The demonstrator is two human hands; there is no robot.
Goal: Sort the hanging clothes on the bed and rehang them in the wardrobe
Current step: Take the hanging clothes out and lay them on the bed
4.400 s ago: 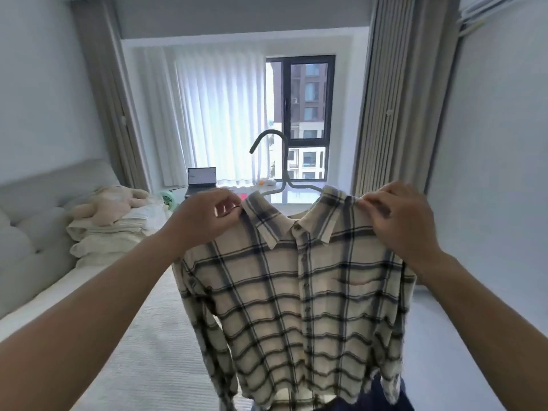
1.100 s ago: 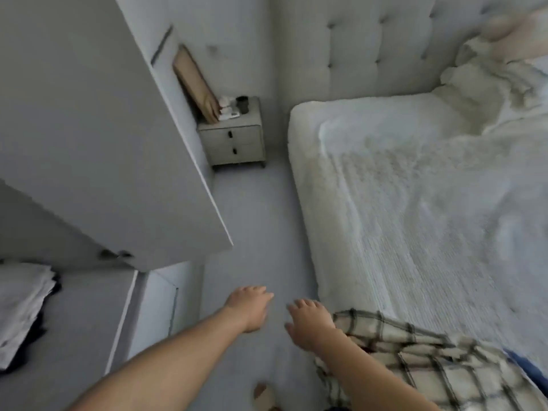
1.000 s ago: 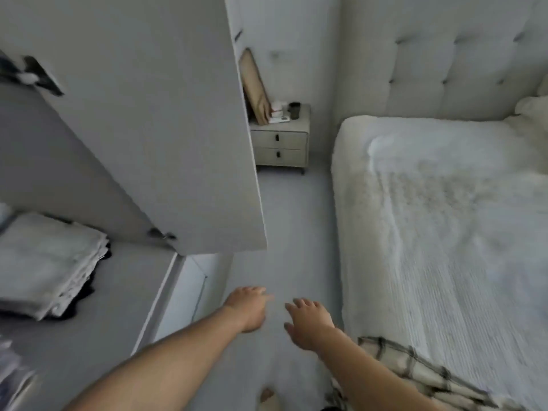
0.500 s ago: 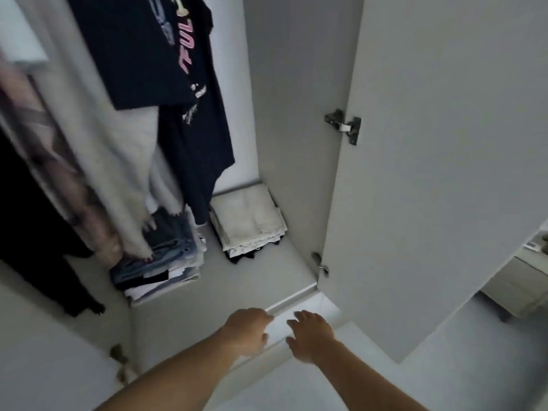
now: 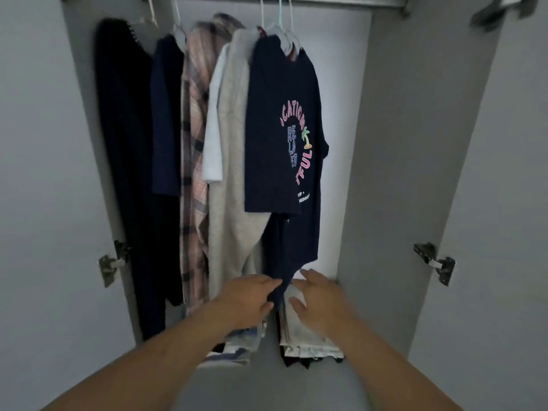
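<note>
The open wardrobe fills the view, its rail (image 5: pixel 326 0) along the top. Several garments hang there on hangers: a black one (image 5: pixel 124 143), a navy one (image 5: pixel 166 114), a pink plaid shirt (image 5: pixel 194 143), a white tee (image 5: pixel 213 143), a long grey garment (image 5: pixel 234 173) and a navy T-shirt with pink lettering (image 5: pixel 281 129). My left hand (image 5: pixel 249 301) and right hand (image 5: pixel 320 301) reach forward low in the middle, fingers relaxed, holding nothing. The left fingertips lie at the hem of a dark hanging garment. The cream plaid shirt and the bed are out of view.
Two stacks of folded clothes lie on the wardrobe floor, one at the left (image 5: pixel 237 345) and one at the right (image 5: pixel 305 336), partly behind my hands. The left door (image 5: pixel 44 203) and the right door (image 5: pixel 504 203) stand open. There is bare rail to the right of the navy T-shirt.
The view has swung from the bed and floor up into the wardrobe. Earlier both hands held the cream plaid shirt on its hanger; since about a second ago they have been empty.
</note>
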